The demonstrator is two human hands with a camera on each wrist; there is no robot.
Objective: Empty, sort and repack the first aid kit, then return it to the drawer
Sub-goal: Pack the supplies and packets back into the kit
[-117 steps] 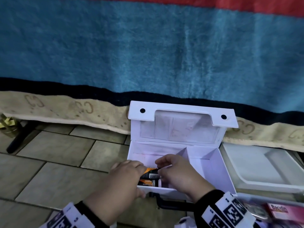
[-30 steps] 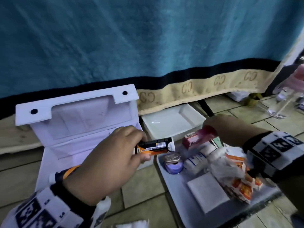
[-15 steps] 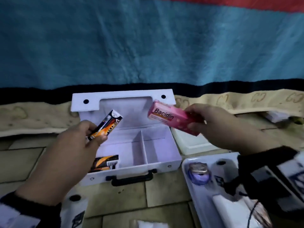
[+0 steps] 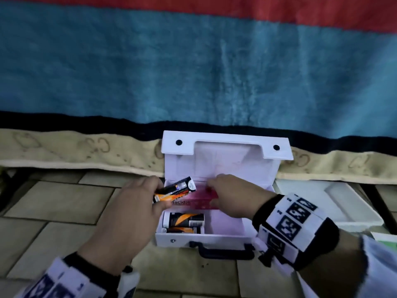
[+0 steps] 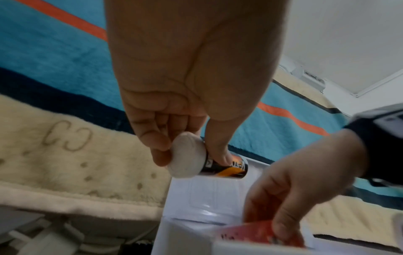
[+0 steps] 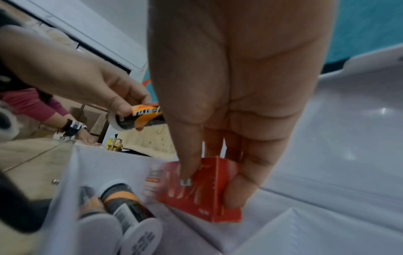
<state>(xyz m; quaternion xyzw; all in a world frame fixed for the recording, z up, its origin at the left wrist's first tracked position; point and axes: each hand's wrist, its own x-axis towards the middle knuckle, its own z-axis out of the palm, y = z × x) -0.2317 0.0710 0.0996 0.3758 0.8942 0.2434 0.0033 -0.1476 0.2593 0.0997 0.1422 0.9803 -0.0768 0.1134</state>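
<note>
Pinching pink box [image 4: 199, 201] inside kit [image 4: 214, 233], right hand [image 4: 234, 196], left hand [image 4: 133, 203] gripping tube [image 4: 175, 189] above

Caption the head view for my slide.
Right hand lowers pink box into kit; left hand holds tube.

blanket [image 4: 193, 67]: teal, red band, hangs behind | tiled floor [image 4: 53, 201] | white tray [image 4: 335, 203] right
</note>
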